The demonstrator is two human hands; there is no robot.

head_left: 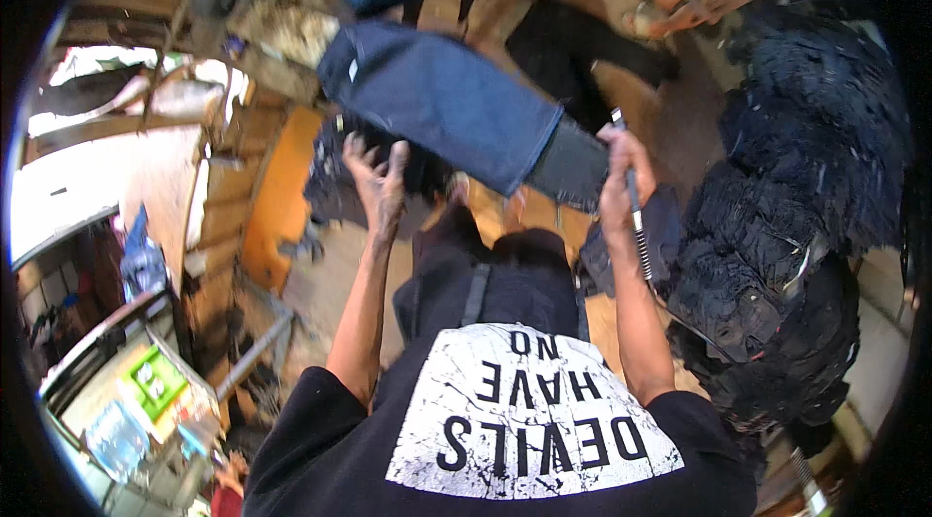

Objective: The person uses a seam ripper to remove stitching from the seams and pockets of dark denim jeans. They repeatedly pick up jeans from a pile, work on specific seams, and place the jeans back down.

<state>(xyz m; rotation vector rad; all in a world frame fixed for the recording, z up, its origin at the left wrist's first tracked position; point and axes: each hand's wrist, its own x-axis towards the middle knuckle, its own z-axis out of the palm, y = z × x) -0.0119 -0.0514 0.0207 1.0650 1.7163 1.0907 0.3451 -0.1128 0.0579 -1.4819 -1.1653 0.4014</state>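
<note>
Dark-blue cloth tube around flat board, left hand spread, right hand gripping slim rod, translucent bluish jug

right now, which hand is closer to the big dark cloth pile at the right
Right: the right hand is left of the cloth pile with a gap between; the left hand is farther left, near the blue cloth.

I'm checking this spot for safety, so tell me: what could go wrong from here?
The left hand is open and apart from the blue denim, so the cloth might shift on its dark board. The slim tool in the right hand has a spring-like tail near the heap of dark cloth; it might snag.
</note>
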